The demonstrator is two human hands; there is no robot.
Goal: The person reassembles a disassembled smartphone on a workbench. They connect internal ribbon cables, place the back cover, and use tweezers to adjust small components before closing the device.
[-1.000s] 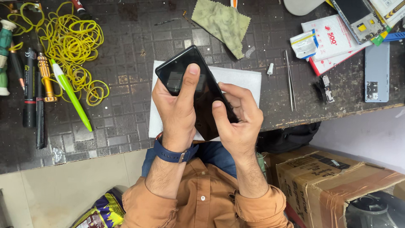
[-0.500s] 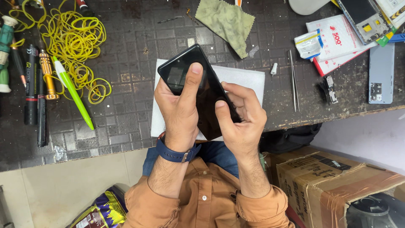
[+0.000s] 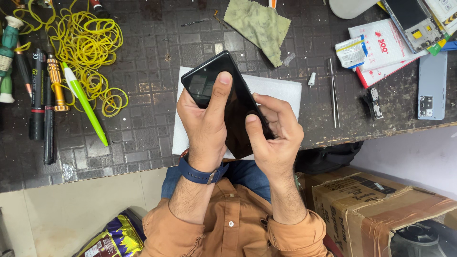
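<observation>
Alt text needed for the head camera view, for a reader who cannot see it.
Both hands hold a black phone over a white pad: the left hand with its thumb on the dark screen, the right hand gripping the lower edge. Yellow rubber bands, screwdrivers and tweezers lie on the dark workbench.

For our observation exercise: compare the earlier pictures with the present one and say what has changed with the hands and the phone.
Almost nothing visibly changed. The left hand and right hand keep gripping the black glossy smartphone, left thumb still flat on its glass, above the white foam sheet. The tools and yellow rubber bands lie where they were.
</observation>
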